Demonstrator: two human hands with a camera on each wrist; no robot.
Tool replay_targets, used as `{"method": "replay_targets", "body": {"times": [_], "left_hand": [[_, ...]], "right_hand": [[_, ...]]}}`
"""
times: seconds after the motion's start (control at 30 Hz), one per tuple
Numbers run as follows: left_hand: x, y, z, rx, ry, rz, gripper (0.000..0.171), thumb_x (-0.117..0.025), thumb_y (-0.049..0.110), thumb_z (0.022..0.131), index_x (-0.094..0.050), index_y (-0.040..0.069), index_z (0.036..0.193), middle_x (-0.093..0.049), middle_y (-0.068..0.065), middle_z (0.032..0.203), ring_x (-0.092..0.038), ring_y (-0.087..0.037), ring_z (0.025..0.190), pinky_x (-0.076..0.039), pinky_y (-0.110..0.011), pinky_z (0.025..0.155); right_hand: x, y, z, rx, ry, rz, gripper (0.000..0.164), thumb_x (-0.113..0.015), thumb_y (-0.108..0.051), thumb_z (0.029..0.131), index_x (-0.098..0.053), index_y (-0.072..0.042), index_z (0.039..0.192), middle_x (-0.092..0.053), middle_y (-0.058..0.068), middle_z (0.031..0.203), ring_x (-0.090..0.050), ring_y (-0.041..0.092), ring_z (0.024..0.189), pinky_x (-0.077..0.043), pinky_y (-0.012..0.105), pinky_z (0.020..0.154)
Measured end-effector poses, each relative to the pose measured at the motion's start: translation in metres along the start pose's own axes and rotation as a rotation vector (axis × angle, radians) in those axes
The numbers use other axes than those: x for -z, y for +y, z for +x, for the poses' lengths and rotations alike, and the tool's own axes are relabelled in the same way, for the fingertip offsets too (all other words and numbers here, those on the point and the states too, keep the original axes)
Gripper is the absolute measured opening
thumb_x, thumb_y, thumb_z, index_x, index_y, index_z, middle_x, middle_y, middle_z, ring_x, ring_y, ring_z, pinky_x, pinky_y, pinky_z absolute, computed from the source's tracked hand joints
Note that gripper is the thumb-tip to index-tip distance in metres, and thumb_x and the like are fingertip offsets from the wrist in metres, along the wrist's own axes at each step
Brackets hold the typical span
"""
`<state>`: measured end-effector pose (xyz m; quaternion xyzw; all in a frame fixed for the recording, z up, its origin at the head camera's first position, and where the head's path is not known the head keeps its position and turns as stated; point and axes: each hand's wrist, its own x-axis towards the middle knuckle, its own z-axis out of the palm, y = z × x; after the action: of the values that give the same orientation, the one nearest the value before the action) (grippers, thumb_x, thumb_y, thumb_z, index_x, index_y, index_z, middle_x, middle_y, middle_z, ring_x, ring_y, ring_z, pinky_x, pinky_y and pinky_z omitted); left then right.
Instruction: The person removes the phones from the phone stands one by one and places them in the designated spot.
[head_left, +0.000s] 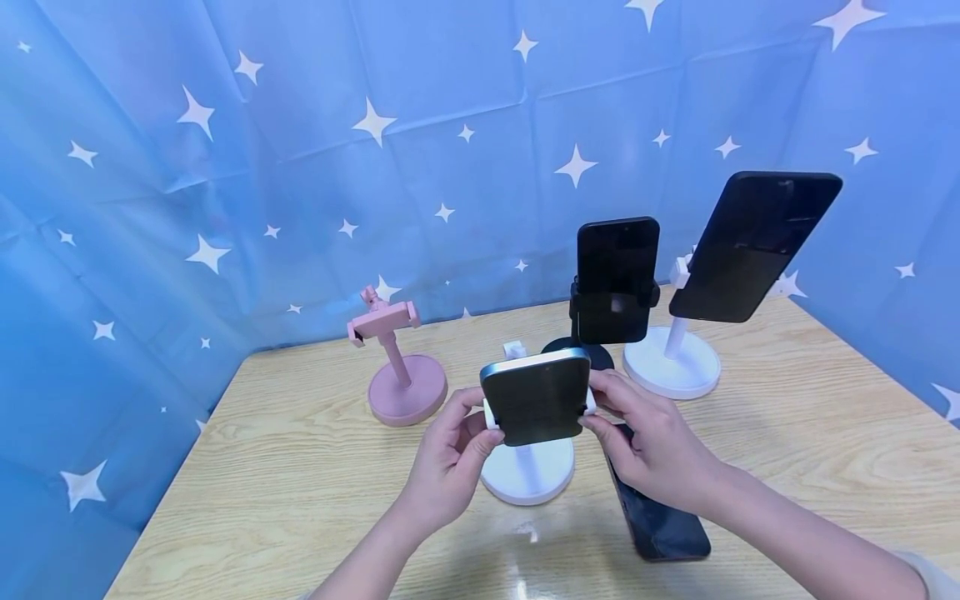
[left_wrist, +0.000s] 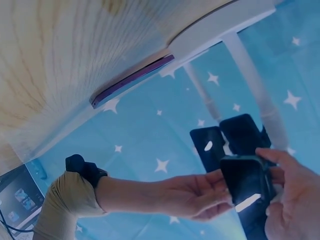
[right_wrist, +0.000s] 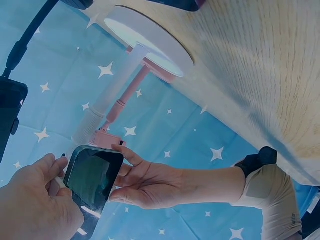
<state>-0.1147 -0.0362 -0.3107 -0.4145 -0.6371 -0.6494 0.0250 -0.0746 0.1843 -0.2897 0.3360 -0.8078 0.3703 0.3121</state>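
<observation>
A phone with a dark screen and pale blue edge sits in the clamp of a white phone stand. My left hand pinches the clamp's left jaw, its thumb at the phone's lower left corner. On the other side, my right hand pinches the right jaw between thumb and fingers. The right wrist view shows that white jaw between the fingers of the near hand, beside the phone. Partly under my right hand, another dark phone lies on the table.
A pink phone stand with nothing in its clamp stands at the left. Behind the right hand, a black stand holds a black phone. A white stand farther right carries a larger black phone. A blue starred cloth hangs behind the wooden table.
</observation>
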Motion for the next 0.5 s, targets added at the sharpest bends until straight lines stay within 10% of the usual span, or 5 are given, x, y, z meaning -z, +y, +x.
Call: {"method": "replay_targets", "body": {"times": [0.5], "left_hand": [[0.0077,0.0012,0.0015,-0.006,-0.041,0.082,0.029,-0.053,-0.008,0.086,-0.047,-0.005,0.114,-0.054,-0.022,0.111,-0.064,-0.017,0.09,-0.051,-0.031,0.08]], "right_hand": [[0.0025,-0.0016,-0.0004,-0.013,-0.009,-0.043,0.034,-0.055,-0.015,0.091,-0.052,0.004,0.119,-0.062,0.014,0.109,-0.064,0.024,0.093,-0.043,0.012,0.082]]}}
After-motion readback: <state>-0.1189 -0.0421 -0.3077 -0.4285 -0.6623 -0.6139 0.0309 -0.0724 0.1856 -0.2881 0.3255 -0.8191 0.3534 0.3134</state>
